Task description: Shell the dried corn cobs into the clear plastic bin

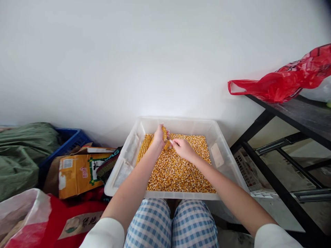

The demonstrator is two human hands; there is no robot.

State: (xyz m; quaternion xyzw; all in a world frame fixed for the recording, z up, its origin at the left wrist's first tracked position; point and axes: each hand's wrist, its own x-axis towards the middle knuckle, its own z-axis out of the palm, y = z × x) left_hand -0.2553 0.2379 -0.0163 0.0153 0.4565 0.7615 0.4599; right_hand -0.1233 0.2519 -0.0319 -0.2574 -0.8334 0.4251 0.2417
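Taking the clear plastic tub [181, 196] as a dial, with twelve against the white wall [165, 62] and six at the person's knees [170, 220], the corn cob [164, 133] is just short of twelve, raised above the loose kernels [181, 172]. It is deep yellow and stands tilted, its upper end showing beside the thumb; its surface looks knobbly, and how many kernels remain on it is too small to tell. The left hand [158, 135] is clamped around this cob. The right hand [183, 148], close to the dial's centre and a little toward one, has its fingers bent inward and aimed at the cob's lower part; whether they pinch something slim and greyish there I cannot tell.

The loose kernels spread in a thick layer from twelve round through three to six, mixed golden yellow and orange with pale, whitish tips, glossy and separate. Toward ten o'clock lie more cobs [145, 148], long and slender, with tight, straight rows of even yellow kernels. A pale label [216, 155] sits on the tub's wall at three.

Beyond the tub, a red plastic bag [284, 82] lies at two on a black shelf [307, 115], and an orange carton [77, 177] rests at nine.
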